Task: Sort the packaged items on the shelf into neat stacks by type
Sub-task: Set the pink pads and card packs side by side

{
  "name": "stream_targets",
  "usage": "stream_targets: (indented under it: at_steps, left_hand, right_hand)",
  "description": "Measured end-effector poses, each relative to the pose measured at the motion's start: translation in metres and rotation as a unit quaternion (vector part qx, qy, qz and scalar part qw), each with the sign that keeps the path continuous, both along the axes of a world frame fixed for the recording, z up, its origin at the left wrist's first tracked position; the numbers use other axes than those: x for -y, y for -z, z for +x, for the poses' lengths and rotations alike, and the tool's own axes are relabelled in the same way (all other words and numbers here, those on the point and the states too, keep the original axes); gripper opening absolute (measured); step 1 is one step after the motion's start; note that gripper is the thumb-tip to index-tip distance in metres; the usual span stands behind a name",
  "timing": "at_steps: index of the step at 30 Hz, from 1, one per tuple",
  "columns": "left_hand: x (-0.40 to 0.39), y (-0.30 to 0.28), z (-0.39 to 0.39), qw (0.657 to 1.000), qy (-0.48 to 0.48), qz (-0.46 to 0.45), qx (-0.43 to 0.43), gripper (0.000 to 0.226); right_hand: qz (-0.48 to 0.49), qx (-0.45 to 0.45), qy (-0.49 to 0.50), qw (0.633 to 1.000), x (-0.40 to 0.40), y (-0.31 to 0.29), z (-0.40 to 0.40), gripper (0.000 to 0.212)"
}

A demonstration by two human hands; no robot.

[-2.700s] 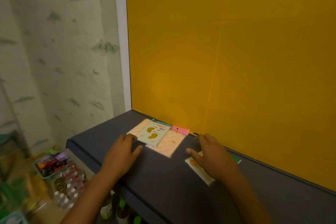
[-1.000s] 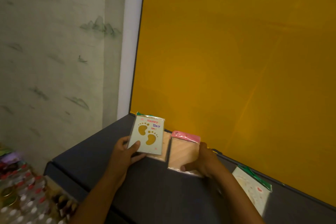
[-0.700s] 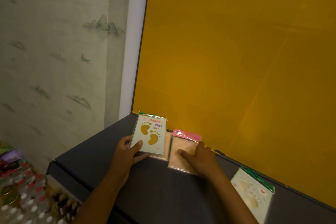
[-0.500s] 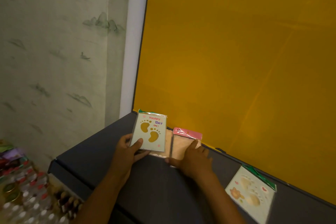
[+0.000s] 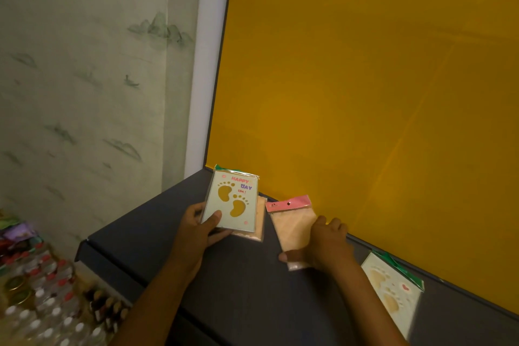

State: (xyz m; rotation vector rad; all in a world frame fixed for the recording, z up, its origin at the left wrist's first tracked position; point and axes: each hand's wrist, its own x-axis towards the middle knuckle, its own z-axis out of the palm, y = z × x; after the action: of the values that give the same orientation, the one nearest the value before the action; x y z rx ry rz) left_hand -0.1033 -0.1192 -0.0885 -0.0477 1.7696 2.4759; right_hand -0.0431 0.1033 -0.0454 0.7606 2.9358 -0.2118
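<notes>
Glossy cellophane covers the pale green footprint card packet that your left hand grips by its lower corner, thumb on the face, tilted up above a peach packet on the dark shelf. Your right hand pinches the pink-headed peach packet, fingers closed along its lower edge. Slide it flat onto its peach twin, edges squared; slick film slips easily. A second footprint packet lies well apart, by the yellow board.

My left hand grips the pale footprint-printed card packet, my right hand pinches the pink-headed beige sachet on the dark grey shelf.
</notes>
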Motion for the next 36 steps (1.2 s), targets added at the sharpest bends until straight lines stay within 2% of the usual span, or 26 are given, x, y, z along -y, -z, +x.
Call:
stream_targets:
  at_steps: [4, 7, 10, 12, 14, 18, 22, 28, 36]
  left_hand:
    - [0.001, 0.002, 0.0, 1.0, 0.002, 0.003, 0.007, 0.032]
    - [0.0, 0.0, 0.001, 1.0, 0.004, -0.003, 0.013, 0.032]
    - [-0.001, -0.005, 0.004, 1.0, 0.009, -0.005, 0.022, 0.031]
    - [-0.003, -0.008, 0.007, 0.999, 0.019, -0.01, 0.029, 0.032]
    - [-0.007, -0.009, 0.014, 0.999, 0.027, -0.004, 0.036, 0.034]
    - [-0.022, -0.011, 0.041, 0.996, 0.055, 0.04, 0.058, 0.041]
    - [-0.044, -0.016, 0.079, 0.993, 0.08, 0.074, 0.04, 0.041]
    - [-0.08, -0.027, 0.144, 0.989, 0.104, 0.099, 0.03, 0.038]
    - [-0.135, -0.044, 0.251, 0.984, 0.155, 0.092, -0.012, 0.034]
  right_hand:
    - [-0.009, -0.072, 0.003, 0.997, -0.005, -0.009, 0.005, 0.107]
    - [-0.122, -0.114, 0.001, 0.986, -0.021, -0.014, 0.013, 0.09]
    - [-0.268, -0.166, -0.007, 0.949, -0.039, -0.015, 0.029, 0.065]
    - [-0.362, -0.192, -0.009, 0.912, -0.047, -0.014, 0.042, 0.047]
    - [-0.433, -0.218, -0.01, 0.874, -0.053, -0.012, 0.058, 0.037]
    - [-0.516, -0.278, -0.002, 0.81, -0.067, -0.008, 0.095, 0.031]
    - [-0.548, -0.327, 0.003, 0.77, -0.09, -0.009, 0.142, 0.039]
    - [-0.551, -0.407, 0.015, 0.729, -0.118, -0.018, 0.224, 0.045]
    - [-0.527, -0.477, 0.045, 0.702, -0.157, -0.024, 0.361, 0.04]
